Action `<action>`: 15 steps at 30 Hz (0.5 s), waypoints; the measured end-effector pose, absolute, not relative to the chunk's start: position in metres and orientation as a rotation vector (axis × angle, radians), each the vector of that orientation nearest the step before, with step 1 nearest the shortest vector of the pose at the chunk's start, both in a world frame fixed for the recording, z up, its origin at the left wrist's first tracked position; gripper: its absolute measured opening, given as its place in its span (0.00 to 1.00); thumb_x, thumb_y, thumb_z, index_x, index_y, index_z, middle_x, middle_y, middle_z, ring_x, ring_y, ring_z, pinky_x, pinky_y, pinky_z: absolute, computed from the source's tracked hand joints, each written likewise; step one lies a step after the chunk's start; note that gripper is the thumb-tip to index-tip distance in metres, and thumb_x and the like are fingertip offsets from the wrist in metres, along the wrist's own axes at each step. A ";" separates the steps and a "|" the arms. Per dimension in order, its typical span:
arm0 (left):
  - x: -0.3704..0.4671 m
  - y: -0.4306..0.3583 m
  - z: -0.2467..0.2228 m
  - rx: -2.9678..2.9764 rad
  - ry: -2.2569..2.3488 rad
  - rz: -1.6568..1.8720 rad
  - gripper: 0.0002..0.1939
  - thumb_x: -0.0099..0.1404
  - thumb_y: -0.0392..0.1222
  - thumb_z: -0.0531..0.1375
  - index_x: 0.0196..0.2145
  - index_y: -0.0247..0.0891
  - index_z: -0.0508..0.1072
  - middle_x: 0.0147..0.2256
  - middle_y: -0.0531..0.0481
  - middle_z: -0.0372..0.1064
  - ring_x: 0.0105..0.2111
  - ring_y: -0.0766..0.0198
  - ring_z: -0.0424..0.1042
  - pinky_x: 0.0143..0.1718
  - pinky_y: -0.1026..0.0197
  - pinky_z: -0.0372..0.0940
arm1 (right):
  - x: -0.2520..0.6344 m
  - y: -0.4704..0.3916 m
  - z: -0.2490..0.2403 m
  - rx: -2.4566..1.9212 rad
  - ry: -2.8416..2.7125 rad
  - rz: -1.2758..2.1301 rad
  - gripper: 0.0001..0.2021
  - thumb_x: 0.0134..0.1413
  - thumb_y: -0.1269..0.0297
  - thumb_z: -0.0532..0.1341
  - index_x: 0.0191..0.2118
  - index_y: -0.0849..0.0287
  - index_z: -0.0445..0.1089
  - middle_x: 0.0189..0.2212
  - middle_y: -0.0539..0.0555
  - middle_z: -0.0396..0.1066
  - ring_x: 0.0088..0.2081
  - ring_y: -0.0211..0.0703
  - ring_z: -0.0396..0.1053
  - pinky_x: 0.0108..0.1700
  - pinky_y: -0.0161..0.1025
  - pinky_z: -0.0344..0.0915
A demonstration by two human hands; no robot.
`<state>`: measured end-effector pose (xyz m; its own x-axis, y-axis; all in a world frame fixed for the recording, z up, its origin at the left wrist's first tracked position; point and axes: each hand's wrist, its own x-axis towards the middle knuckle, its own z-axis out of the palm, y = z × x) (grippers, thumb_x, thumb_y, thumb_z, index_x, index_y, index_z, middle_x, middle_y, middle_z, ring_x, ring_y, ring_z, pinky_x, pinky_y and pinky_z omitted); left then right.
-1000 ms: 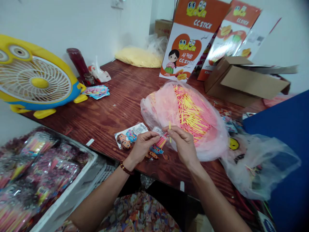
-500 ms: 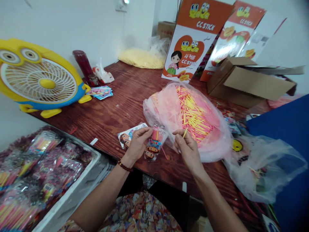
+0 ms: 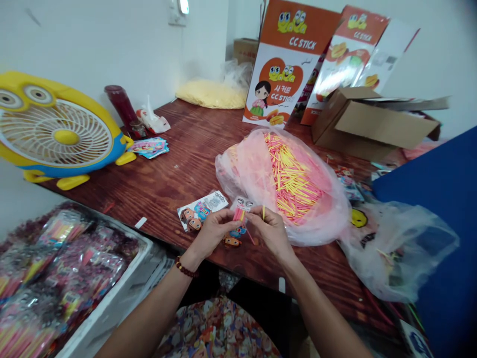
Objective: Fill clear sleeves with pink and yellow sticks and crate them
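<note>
My left hand [image 3: 215, 232] pinches the left side of a small clear packet [image 3: 244, 203] printed with cartoon eyes. Pink and yellow sticks [image 3: 239, 215] show through its front. Closed at the packet's right edge is my right hand [image 3: 274, 233], with a short yellow stick [image 3: 264, 213] poking up between its fingers. Whether those fingertips also grip the packet, I cannot tell. Beneath the packet, a loose pink stick [image 3: 251, 237] lies on the table. A flat printed packet [image 3: 203, 206] rests left of my hands. Just beyond them spreads a big plastic bag [image 3: 242, 166] of loose pink and yellow sticks [image 3: 294, 181].
At the left stands a yellow fan [image 3: 67, 136] beside a stack of printed packets [image 3: 151, 146]. A white crate [image 3: 122, 278] of filled packets is at lower left. Cartons [image 3: 283, 74], an opened cardboard box [image 3: 380, 124] and another clear bag [image 3: 406, 253] line the back and right.
My right hand has moved left from beside the big bag to the packet, still with the yellow stick. The view has shifted slightly.
</note>
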<state>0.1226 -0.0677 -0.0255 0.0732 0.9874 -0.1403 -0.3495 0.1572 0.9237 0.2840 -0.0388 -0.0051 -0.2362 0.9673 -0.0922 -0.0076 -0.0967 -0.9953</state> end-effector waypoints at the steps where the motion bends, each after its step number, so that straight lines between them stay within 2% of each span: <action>1: 0.122 -0.069 -0.025 0.842 1.003 1.214 0.14 0.51 0.46 0.72 0.30 0.33 0.77 0.28 0.52 0.74 0.27 0.69 0.70 0.31 0.65 0.65 | 0.285 -0.039 -0.006 -1.148 -1.329 1.480 0.15 0.49 0.50 0.67 0.32 0.57 0.72 0.14 0.42 0.58 0.15 0.33 0.51 0.18 0.34 0.50; 6: 0.125 -0.071 -0.027 0.899 1.076 1.205 0.16 0.51 0.49 0.72 0.28 0.33 0.75 0.25 0.53 0.72 0.25 0.69 0.68 0.30 0.66 0.63 | 0.287 -0.040 -0.009 -1.129 -1.372 1.562 0.14 0.48 0.52 0.68 0.32 0.57 0.72 0.15 0.41 0.58 0.16 0.32 0.50 0.19 0.33 0.47; 9: 0.125 -0.071 -0.028 0.900 1.081 1.222 0.17 0.50 0.49 0.72 0.27 0.33 0.75 0.25 0.54 0.71 0.25 0.70 0.67 0.29 0.66 0.63 | 0.284 -0.042 -0.012 -1.075 -1.364 1.569 0.12 0.48 0.54 0.68 0.28 0.57 0.72 0.16 0.43 0.59 0.19 0.32 0.53 0.22 0.33 0.51; 12: 0.125 -0.073 -0.029 0.870 1.088 1.227 0.17 0.49 0.48 0.73 0.26 0.34 0.74 0.23 0.55 0.70 0.23 0.71 0.66 0.27 0.67 0.62 | 0.280 -0.043 -0.016 -1.020 -1.338 1.562 0.11 0.46 0.55 0.69 0.26 0.57 0.73 0.19 0.45 0.65 0.23 0.34 0.58 0.27 0.33 0.57; 15: 0.124 -0.076 -0.031 0.874 1.092 1.178 0.16 0.51 0.49 0.72 0.30 0.33 0.78 0.27 0.52 0.74 0.26 0.68 0.69 0.30 0.65 0.65 | 0.278 -0.044 -0.024 -1.048 -1.311 1.544 0.11 0.46 0.56 0.68 0.26 0.58 0.74 0.23 0.47 0.69 0.25 0.35 0.61 0.30 0.35 0.59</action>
